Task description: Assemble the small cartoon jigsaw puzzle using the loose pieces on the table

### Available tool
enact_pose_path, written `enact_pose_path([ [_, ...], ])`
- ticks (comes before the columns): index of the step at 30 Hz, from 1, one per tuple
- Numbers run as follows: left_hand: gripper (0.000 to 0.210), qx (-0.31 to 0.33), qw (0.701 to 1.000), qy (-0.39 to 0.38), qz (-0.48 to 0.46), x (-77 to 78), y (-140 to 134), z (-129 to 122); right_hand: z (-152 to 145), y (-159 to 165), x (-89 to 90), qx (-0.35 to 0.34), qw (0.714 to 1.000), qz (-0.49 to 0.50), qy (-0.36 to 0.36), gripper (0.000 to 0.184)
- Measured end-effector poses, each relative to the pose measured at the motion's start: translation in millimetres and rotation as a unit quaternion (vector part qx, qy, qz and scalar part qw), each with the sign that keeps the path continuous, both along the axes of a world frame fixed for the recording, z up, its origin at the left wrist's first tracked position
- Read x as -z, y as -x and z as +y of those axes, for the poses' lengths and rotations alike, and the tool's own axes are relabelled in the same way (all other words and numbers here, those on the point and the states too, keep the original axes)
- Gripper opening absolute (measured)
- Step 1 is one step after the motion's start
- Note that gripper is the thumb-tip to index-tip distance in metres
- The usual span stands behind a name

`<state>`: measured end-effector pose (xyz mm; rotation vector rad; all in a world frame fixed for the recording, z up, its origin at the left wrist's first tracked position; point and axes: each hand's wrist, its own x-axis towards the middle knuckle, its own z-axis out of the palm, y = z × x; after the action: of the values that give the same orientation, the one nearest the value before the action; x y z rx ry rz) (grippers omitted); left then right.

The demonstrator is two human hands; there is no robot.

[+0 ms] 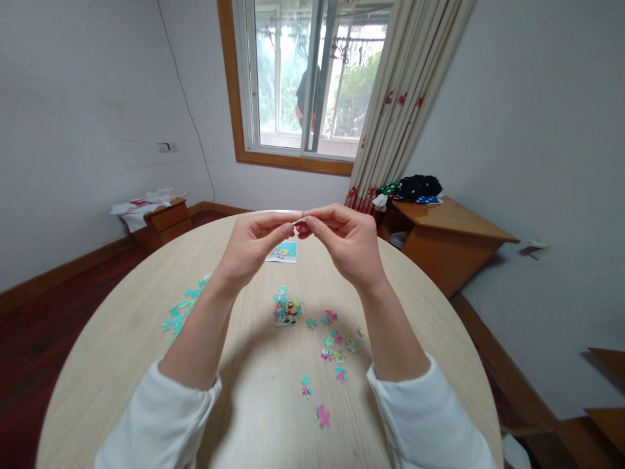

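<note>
Both hands are raised over the far half of the round table, fingertips meeting. My left hand (pixel 254 244) and my right hand (pixel 344 241) pinch a small, thin puzzle piece (pixel 299 221) between them, seen edge-on, so its picture is hidden. Below the hands lies a partly joined puzzle section (pixel 287 307) with a yellow square cartoon figure and a taller teal one. Behind the hands, a printed picture card (pixel 288 252) rests flat, its upper left covered by my left hand.
Loose pink, teal and yellow puzzle pieces (pixel 336 352) are scattered right of the joined section. Several teal pieces (pixel 183 309) lie by my left forearm. The wooden table (pixel 263 417) has a curved edge. A wooden desk (pixel 454 228) with cloths stands at the right, beside a curtain.
</note>
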<state>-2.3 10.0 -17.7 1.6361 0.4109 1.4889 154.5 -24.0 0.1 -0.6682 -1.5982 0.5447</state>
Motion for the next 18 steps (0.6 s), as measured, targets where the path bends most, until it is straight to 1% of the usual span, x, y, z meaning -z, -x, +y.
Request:
enact_pose_path([
  [6, 0.020, 0.009, 1.000, -0.007, 0.004, -0.1, 1.6, 0.1, -1.1, 1.3, -0.8, -0.009, 1.000, 0.006, -0.005, 0.029],
  [11, 0.024, -0.013, 1.000, -0.004, 0.004, -1.2, 1.1, -0.9, -1.8, 2.2, -1.1, -0.001, 1.000, 0.008, 0.001, 0.030],
  [18, 0.022, -0.016, 1.000, 0.003, -0.026, -3.0, -0.9, -2.3, -3.8, 2.9, -1.7, 0.002, 1.000, 0.012, -0.011, 0.029],
])
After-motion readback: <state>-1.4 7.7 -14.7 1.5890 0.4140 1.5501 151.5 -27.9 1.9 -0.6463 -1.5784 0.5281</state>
